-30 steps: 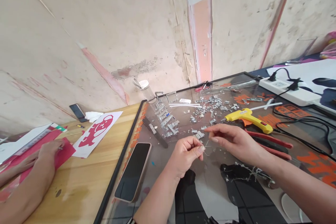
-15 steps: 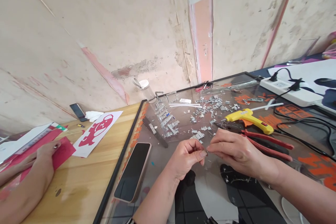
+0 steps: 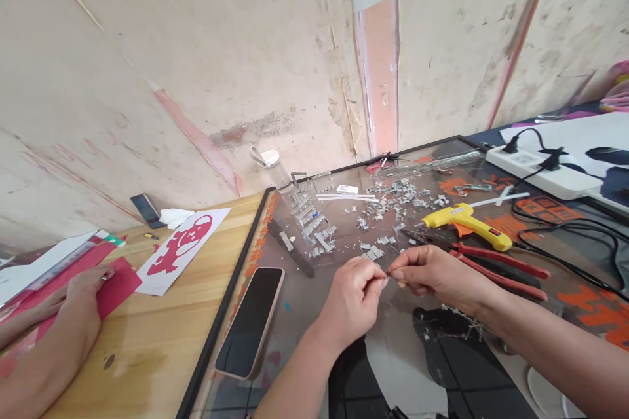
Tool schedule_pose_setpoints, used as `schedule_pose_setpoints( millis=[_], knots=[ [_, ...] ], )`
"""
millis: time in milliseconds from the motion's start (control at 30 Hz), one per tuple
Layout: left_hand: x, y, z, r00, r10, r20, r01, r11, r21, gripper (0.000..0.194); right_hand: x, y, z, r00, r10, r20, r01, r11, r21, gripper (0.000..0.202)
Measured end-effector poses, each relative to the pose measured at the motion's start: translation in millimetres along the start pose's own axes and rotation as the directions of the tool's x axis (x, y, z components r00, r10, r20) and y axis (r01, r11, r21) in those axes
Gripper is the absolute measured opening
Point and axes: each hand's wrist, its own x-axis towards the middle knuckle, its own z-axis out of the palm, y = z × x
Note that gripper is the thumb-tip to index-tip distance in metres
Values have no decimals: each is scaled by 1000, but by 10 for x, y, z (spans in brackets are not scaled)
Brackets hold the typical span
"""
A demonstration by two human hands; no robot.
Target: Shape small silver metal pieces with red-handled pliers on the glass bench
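Note:
My left hand and my right hand meet fingertip to fingertip above the glass tabletop. Both are closed in a pinch on something tiny and thin between them, too small to name. Just beyond my fingers lie small silvery metal pieces, with a larger scatter of metal bits behind. Pliers with red handles rest right of my right hand, near a yellow glue gun. A flat dark metal strip lies to the left, beyond a phone.
A clear bottle stands at the table's back edge. White glue sticks lie before it. At right sit a white power strip and black cables. On the wooden table at left, another person's hands hold red paper.
My left hand has turned so its back shows more, fingers curled in. My right hand has rolled into a tighter pinch, slightly lower. The fingertips have come together.

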Motion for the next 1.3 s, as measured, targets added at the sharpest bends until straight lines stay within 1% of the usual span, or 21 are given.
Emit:
schedule_pose_setpoints(
  millis=[67, 100, 133, 167, 233, 300, 367, 433, 500, 600, 667, 733, 800, 867, 933, 1000, 1033, 1100, 1167, 1233, 1300],
  knots=[
    [5, -27, -13, 990, -138, 43, 144, 970, -198, 12, -17, -42, -39, 998, -56, 4, 56, 995, -79, 33],
    [9, -43, -19, 980, -185, 75, 200, 933, -298, 12, -35, -75, -56, 993, -118, -5, 116, 981, -152, 34],
    [13, -60, -23, 971, -216, 107, 241, 891, -385, 13, -58, -110, -71, 979, -205, -11, 196, 950, -245, 34],
    [17, -76, -25, 964, -234, 131, 268, 849, -455, 15, -81, -143, -83, 946, -324, -10, 299, 885, -358, 31],
    [26, -101, -23, 953, -254, 163, 301, 779, -550, 18, -121, -189, -93, 828, -555, 79, 495, 659, -567, 25],
    [33, -113, -18, 946, -266, 187, 324, 731, -601, 19, -145, -197, -89, 700, -678, 225, 607, 399, -687, 23],
    [39, -111, -12, 941, -271, 200, 336, 703, -627, 22, -154, -181, -77, 628, -702, 336, 638, 217, -739, 23],
    [42, -104, -7, 938, -278, 207, 345, 688, -638, 24, -156, -158, -67, 592, -709, 384, 631, 110, -768, 20],
    [43, -97, -3, 935, -284, 213, 354, 690, -631, 26, -155, -143, -63, 558, -732, 392, 622, 56, -781, 17],
    [41, -93, -2, 941, -269, 206, 339, 730, -594, 24, -153, -143, -59, 522, -759, 389, 626, 30, -780, 14],
    [35, -89, -6, 953, -240, 185, 302, 771, -560, 21, -154, -149, -48, 521, -763, 383, 631, 42, -775, 14],
    [23, -79, -14, 966, -211, 153, 260, 823, -505, 17, -158, -154, -26, 543, -764, 350, 627, 91, -774, 15],
    [8, -62, -21, 977, -182, 113, 213, 880, -423, 14, -164, -156, 0, 600, -750, 279, 606, 197, -771, 17],
    [-7, -44, -25, 988, -137, 71, 152, 939, -307, 11, -168, -155, 25, 698, -692, 187, 557, 359, -749, 18],
    [-15, -32, -25, 998, -51, 23, 54, 986, -156, 10, -160, -146, 41, 820, -564, 92, 458, 551, -697, 20],
    [-12, -29, -22, 998, 69, -3, -69, 998, -1, 11, -134, -122, 47, 933, -358, 14, 296, 749, -592, 23],
    [-7, -31, -20, 992, 128, 1, -128, 990, 61, 12, -114, -104, 46, 970, -244, -4, 207, 833, -514, 24],
    [6, -40, -18, 980, 197, 24, -198, 972, 129, 14, -65, -64, 32, 998, -53, 21, 57, 943, -328, 26],
    [20, -54, -14, 989, 143, 41, -146, 984, 102, 14, -17, -36, -1, 996, 36, 81, -20, 980, -196, 28],
    [28, -74, -3, 998, -30, 60, 32, 999, -34, 12, 14, -37, -60, 993, 47, 112, -26, 983, -179, 30],
    [31, -98, 24, 973, -196, 123, 219, 954, -207, 10, 22, -71, -136, 994, -4, 105, 29, 970, -241, 31]
  ],
)
